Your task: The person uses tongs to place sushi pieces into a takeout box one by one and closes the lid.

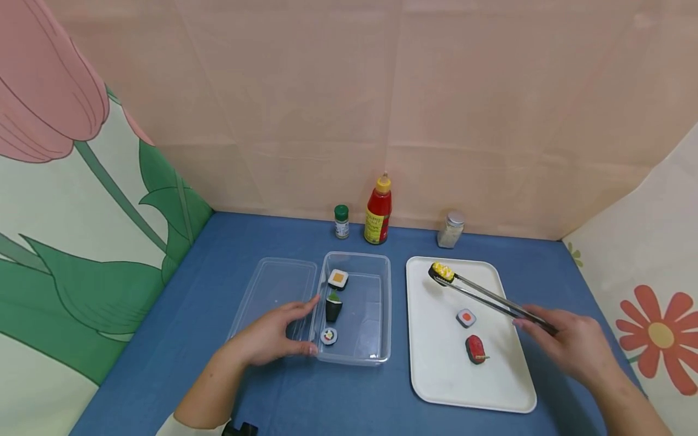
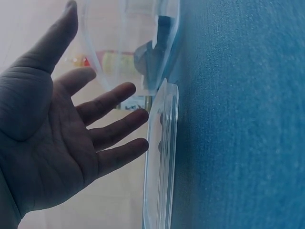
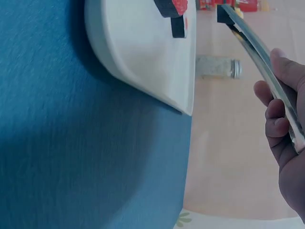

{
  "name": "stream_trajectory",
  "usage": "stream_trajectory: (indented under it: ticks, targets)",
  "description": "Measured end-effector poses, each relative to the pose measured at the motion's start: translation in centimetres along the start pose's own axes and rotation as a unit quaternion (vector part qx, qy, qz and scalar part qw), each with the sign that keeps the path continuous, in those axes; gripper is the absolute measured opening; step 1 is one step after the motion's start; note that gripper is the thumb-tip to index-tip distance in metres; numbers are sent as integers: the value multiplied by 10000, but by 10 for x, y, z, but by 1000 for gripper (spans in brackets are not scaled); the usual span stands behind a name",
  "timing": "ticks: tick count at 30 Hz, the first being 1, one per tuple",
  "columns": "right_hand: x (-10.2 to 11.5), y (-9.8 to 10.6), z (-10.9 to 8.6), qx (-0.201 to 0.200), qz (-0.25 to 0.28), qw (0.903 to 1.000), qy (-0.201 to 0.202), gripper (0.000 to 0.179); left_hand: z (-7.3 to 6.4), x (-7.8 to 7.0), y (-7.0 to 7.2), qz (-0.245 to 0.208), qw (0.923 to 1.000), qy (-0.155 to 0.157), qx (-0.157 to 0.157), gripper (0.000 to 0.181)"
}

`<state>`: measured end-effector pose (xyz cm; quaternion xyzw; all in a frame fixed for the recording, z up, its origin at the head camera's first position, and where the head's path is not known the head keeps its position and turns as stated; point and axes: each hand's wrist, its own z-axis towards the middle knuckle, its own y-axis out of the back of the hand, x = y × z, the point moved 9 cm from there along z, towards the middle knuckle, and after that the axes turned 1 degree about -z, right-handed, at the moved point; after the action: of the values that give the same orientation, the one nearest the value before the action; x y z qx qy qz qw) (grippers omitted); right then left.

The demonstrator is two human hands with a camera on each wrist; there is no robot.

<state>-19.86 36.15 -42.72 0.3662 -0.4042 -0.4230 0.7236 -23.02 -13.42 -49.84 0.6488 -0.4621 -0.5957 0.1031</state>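
Observation:
My right hand (image 1: 569, 342) holds metal tongs (image 1: 504, 304) over the white tray (image 1: 436, 375). Between the tong tips is a sushi piece with yellow topping (image 1: 442, 272), raised off the tray in the right wrist view. A small square roll (image 1: 466, 318) and a red-topped sushi piece (image 1: 476, 349) lie on the tray. At the left side of the clear plastic container (image 1: 362, 357) is my left hand (image 1: 272, 334), fingers extended, fingertips at its wall. Inside stand a white roll with yellow centre (image 1: 338, 279), a dark cone-shaped hand roll (image 1: 333, 307) and a small round roll (image 1: 329, 336).
A clear lid (image 1: 272, 284) lies left of the container, partly behind my left hand. Along the back stand a green-capped spice jar (image 1: 341, 221), a red sauce bottle (image 1: 378, 212) and a silver-capped shaker (image 1: 450, 230). Blue cloth (image 1: 305, 399) covers the table.

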Motion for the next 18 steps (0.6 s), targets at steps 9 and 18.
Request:
stream_trajectory:
  ticks: [9,18]
  targets:
    - [16,-2,10,-66,197,9993,299,36,-1,0,0,30,10000,73,10,100]
    - [30,-3,22,-165,516,9967,609,41,0,-1,0,13,10000,80,-5,101]
